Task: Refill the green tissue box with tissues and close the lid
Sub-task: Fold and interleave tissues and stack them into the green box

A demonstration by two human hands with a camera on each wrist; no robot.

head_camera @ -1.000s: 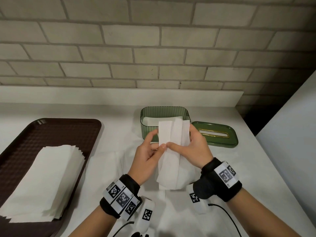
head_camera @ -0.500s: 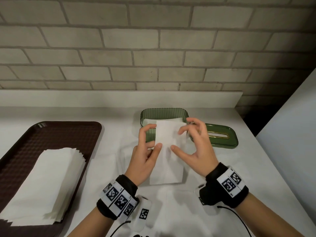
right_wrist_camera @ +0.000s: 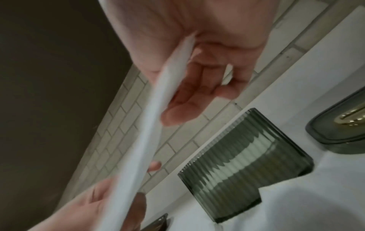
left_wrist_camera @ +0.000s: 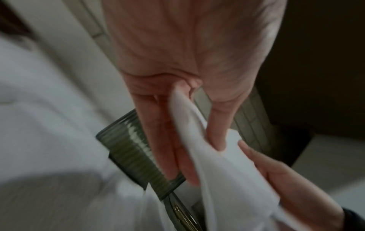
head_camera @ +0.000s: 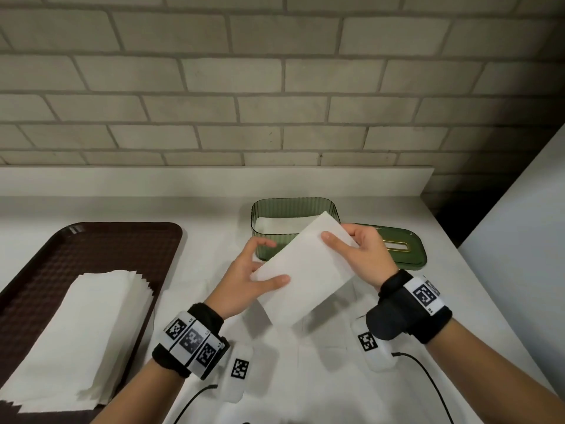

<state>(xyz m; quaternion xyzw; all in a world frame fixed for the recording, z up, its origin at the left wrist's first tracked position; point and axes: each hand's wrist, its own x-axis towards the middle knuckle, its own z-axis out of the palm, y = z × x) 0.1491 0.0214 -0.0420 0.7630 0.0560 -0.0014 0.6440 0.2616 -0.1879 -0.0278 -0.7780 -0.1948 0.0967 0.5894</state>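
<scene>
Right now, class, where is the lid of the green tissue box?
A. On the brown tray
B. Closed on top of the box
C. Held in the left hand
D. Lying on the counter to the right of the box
D: the lid lies flat on the counter beside the open green tissue box, on its right, partly behind the right hand.
</scene>
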